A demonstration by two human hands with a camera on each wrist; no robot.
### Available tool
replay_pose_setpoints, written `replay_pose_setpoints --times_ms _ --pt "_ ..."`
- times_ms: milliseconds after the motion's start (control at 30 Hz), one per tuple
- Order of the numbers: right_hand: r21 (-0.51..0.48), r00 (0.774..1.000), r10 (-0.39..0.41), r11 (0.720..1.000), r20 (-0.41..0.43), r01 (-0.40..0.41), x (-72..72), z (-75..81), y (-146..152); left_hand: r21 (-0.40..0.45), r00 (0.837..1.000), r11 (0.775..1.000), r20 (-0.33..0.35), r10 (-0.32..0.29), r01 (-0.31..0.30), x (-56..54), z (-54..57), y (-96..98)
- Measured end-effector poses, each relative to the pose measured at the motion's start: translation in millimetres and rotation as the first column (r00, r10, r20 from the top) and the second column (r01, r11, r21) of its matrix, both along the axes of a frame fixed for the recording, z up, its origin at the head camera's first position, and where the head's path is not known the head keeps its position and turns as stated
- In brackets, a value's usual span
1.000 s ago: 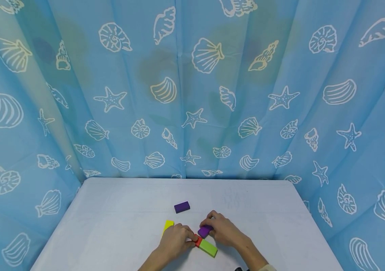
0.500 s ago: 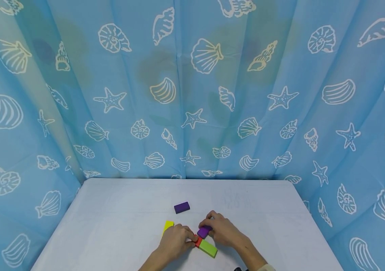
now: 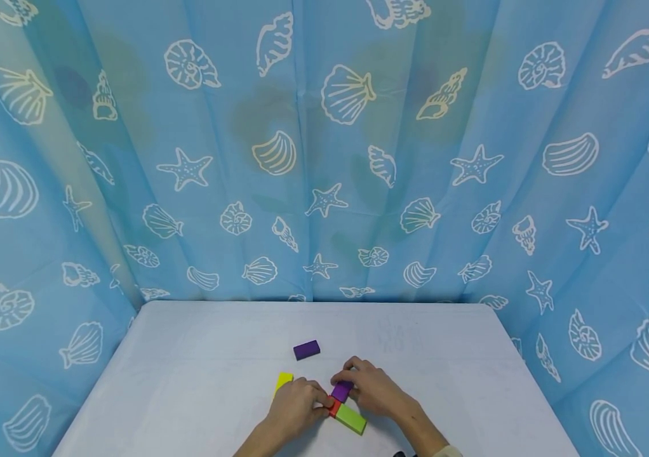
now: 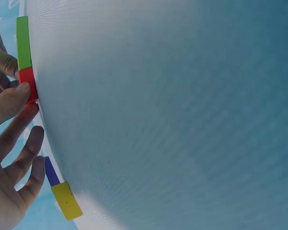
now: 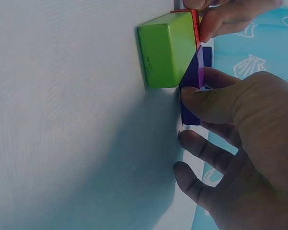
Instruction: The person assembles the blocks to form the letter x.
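My left hand (image 3: 297,405) pinches a red block (image 4: 27,77) between thumb and index finger, its other fingers spread apart. A light green block (image 3: 351,419) lies end to end with the red one. My right hand (image 3: 380,390) pinches a purple block (image 3: 341,391) between thumb and fingers. The near end of that purple block sits at the side of the red block, forming a corner with the red and green row; in the right wrist view (image 5: 191,103) its thumb covers part of it.
A yellow block (image 3: 283,379) lies partly behind the left hand. Farther back on the white table (image 3: 199,355) is another purple block (image 3: 307,350). A blue shell-patterned curtain (image 3: 313,190) stands behind the table. Something small and black (image 3: 399,454) shows at the bottom edge.
My right hand has shifted the purple block slightly left, and its near end now lines up against the red block. The left hand and the other blocks stay put.
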State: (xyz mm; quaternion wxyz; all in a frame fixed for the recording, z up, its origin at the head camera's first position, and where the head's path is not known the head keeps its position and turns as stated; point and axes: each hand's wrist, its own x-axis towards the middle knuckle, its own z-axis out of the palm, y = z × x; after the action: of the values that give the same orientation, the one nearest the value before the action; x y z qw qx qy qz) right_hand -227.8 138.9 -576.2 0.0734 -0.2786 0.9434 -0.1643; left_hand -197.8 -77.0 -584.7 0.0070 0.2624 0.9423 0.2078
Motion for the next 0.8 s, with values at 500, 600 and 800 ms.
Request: replay_pose_setpoints --times_ms 500,600,800 --pt "-0.006 0.999 0.028 1.000 -0.030 -0.028 1.5 3.1 -1.1 0.000 1.000 1.000 -0.030 -0.006 0.006 0.9 -1.0 -0.1" --pt "-0.005 0.999 0.030 1.000 -0.029 -0.030 1.5 2.6 -1.2 0.001 1.000 1.000 -0.029 -0.007 0.007 0.8 -0.9 0.1" --pt "0.001 0.999 0.029 1.000 -0.026 -0.029 1.2 2.3 -1.7 0.004 1.000 1.000 -0.028 -0.009 0.009 0.5 -1.0 -0.4"
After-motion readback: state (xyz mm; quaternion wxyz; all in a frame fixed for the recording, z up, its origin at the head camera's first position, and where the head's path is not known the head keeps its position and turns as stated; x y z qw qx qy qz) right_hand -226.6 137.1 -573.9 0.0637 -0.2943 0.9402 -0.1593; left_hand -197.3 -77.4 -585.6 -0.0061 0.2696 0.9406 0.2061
